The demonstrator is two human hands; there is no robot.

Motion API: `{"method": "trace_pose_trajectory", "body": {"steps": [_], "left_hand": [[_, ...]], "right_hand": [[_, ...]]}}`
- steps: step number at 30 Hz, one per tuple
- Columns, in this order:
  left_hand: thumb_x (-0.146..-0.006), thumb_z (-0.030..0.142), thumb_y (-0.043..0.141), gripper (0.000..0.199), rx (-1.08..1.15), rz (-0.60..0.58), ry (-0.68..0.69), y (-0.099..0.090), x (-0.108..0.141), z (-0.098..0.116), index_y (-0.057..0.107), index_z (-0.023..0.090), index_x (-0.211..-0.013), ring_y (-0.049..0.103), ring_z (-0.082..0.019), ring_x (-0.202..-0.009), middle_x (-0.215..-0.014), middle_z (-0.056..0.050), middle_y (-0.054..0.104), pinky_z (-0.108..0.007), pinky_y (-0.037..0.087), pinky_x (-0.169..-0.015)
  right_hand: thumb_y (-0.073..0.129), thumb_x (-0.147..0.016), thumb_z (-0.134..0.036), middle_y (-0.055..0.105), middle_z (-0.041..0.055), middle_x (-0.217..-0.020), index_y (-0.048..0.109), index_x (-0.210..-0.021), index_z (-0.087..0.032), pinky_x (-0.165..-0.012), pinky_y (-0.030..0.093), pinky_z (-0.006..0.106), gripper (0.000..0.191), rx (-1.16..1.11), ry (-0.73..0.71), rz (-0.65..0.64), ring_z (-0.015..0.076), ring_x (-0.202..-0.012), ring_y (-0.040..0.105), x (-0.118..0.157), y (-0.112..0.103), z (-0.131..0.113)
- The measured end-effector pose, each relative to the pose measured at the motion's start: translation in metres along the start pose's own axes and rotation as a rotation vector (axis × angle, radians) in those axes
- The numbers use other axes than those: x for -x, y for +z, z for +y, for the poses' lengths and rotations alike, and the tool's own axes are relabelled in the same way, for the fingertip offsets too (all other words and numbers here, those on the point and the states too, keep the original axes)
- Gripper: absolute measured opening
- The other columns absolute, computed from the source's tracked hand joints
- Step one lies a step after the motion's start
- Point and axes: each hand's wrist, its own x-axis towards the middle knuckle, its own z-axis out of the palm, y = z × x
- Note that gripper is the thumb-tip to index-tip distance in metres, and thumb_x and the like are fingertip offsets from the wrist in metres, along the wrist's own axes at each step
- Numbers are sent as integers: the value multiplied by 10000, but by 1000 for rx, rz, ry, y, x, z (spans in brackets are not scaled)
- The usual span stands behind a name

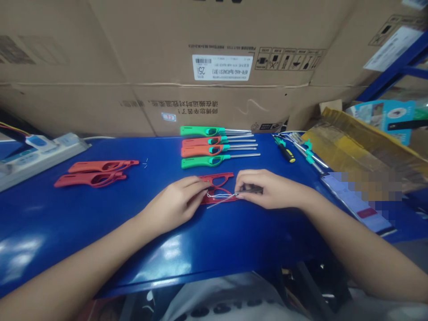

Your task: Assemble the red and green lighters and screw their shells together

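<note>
Two red shell halves (219,200) lie on the blue table between my hands. My left hand (182,200) is closed at their left end, its fingertips pinched at one end of thin white wires (219,195); what else it grips is hidden. In my right hand (264,189) is a small dark part (252,189), held between thumb and fingers, with the white wires and a thin clear tube (217,203) running leftward from it. Behind the hands, several green and orange lighters (200,161) lie in a row, metal rods pointing right.
Two more red shells (90,179) lie at the left near a white power strip (53,156). A yellow-black tool (288,154), metal rods with green parts (309,156), a phone (356,203) and a taped package (361,151) are at the right. A cardboard box (160,53) stands behind.
</note>
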Motion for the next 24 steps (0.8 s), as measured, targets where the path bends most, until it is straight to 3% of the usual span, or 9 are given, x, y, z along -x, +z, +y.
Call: {"method": "trace_pose_trajectory", "body": {"steps": [6, 18, 24], "left_hand": [[-977, 130, 504, 312, 42, 2, 9, -2, 0, 3, 657, 158, -1247, 706, -172, -961, -1125, -87, 717, -279, 603, -852], [-998, 181, 534, 249, -27, -4, 22, 2, 2, -7, 698, 174, -1185, 713, -215, -1010, -1106, -86, 753, -351, 608, -879], [-989, 205, 568, 227, -22, 5, 29, 1, 2, -8, 711, 168, -1161, 719, -203, -934, -1051, -71, 763, -322, 603, -815]], "right_hand": [[583, -975, -214, 686, 43, -943, 693, -973, -180, -733, 476, 272, 115, 13, -40, -17, 141, -796, 608, 0, -1, 4], [648, -928, -200, 732, 34, -909, 710, -931, -193, -706, 482, 262, 63, 81, -18, 43, 153, -798, 659, -2, 3, 4], [640, -947, -218, 718, 36, -934, 714, -938, -190, -743, 485, 278, 79, 129, -23, -11, 162, -834, 656, -2, 4, 2]]}}
